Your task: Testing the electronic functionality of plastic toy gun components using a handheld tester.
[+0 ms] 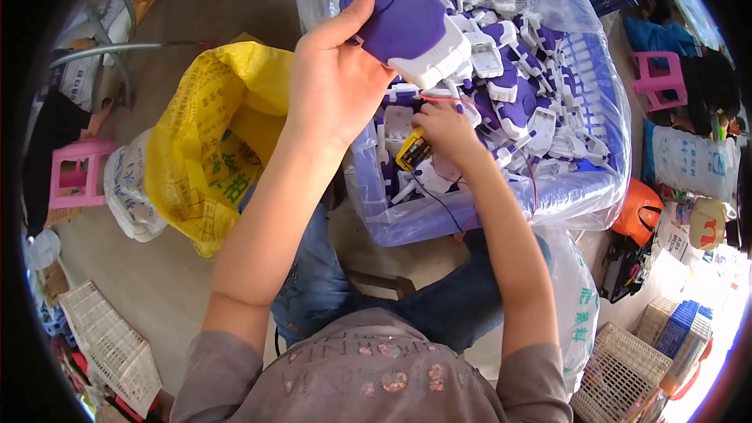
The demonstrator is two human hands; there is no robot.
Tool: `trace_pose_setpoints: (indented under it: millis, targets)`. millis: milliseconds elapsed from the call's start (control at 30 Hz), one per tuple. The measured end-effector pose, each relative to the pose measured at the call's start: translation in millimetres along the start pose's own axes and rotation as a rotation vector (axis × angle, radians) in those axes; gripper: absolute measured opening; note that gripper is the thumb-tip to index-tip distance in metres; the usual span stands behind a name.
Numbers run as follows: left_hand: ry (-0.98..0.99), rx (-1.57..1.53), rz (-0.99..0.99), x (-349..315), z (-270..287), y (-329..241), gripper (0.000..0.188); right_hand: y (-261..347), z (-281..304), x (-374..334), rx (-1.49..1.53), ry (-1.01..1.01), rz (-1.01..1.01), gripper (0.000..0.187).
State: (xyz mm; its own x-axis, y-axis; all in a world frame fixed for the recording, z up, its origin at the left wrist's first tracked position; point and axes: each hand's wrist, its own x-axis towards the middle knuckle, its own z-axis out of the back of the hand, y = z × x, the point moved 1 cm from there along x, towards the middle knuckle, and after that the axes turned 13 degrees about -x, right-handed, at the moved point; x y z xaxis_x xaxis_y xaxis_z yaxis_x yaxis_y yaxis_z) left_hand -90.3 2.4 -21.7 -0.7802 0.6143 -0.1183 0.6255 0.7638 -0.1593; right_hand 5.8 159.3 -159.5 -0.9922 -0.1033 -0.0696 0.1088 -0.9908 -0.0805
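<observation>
Raised over the crate's near left part, my left hand (337, 82) is closed on a purple-and-white plastic device (407, 19), thumb on its round purple face. Lower and to the right, my right hand (446, 135) is closed on a small yellow-and-black battery pack (413, 150); its fingertips are partly hidden. Red and black wires run from around this hand. Beneath both hands a blue plastic crate (439, 223), lined with clear film, holds a heap of similar purple-and-white devices (513, 113).
An open yellow woven sack (192, 149) stands left of my legs, beside a white sack (129, 188). Pink stools (78, 172) are at both sides. White baskets (623, 368) lie lower right and lower left. An orange bag (638, 215) sits right of the crate.
</observation>
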Motion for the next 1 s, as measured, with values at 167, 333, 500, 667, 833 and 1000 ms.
trace_pose_setpoints:
  millis: [167, 333, 500, 667, 833, 1000]
  targets:
    - [-0.030, 0.067, -0.019, 12, 6, -6, 0.028, -40, 29, 37, 0.134, 0.498, 0.104, 0.033]
    - [-0.129, 0.334, -0.205, 15, -7, -9, 0.056, -65, 77, 56, 0.476, 0.821, 0.112, 0.035]
    - [0.066, 0.607, -0.230, 24, -2, -17, 0.038, -83, 143, 30, 0.802, 0.985, 0.071, 0.030]
    - [0.151, 1.083, -0.030, 14, -3, -5, 0.021, -89, 202, 0, 0.880, 1.005, 0.100, 0.032]
    - [0.493, 1.180, 0.507, -13, 3, 31, 0.043, -89, 249, -19, 0.877, 0.983, 0.141, 0.035]
    - [0.433, 1.040, 0.815, -32, 3, 60, 0.047, -77, 255, -30, 0.732, 1.000, 0.110, 0.038]
